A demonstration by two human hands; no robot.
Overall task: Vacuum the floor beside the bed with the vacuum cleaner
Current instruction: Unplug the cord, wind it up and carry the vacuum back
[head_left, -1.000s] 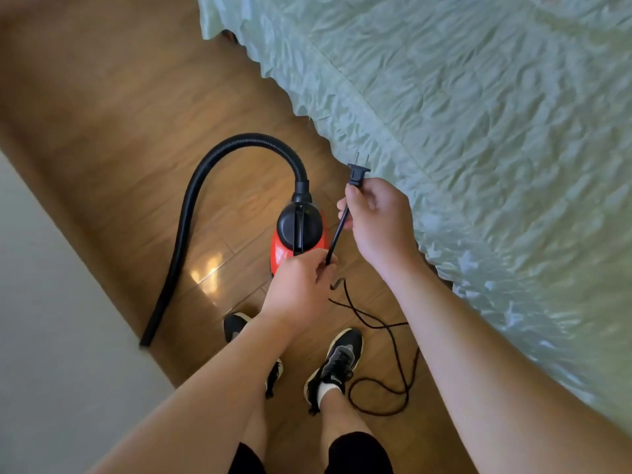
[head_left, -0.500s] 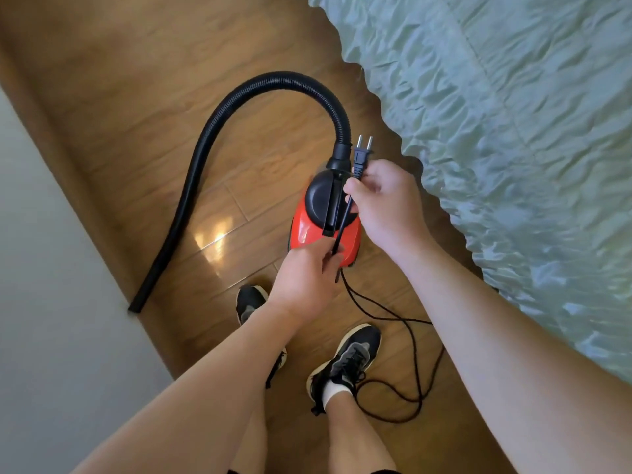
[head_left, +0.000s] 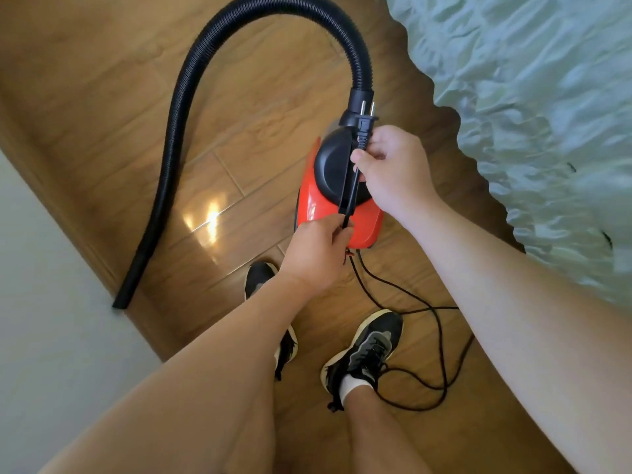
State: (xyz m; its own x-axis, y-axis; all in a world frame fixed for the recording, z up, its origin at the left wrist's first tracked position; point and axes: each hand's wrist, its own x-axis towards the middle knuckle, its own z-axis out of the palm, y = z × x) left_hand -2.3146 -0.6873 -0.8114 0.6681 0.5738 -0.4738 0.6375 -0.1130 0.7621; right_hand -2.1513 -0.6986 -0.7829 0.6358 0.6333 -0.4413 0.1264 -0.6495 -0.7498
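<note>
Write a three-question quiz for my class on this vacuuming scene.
1. True or false: the black two-pin plug is pushed into a wall socket.
2. The left hand and right hand both pinch the thin black power cord. Which is nearer the plug? A left, B right.
3. Fill in: the black ribbed hose has its free end lying on the brown wooden ____.
Key: 1 false; 2 B; 3 floor.

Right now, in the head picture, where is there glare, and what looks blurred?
Head view: a bright glare patch lies on the wooden floor left of the vacuum cleaner; the bedspread looks softly blurred; the plug and its cord are sharp.
</note>
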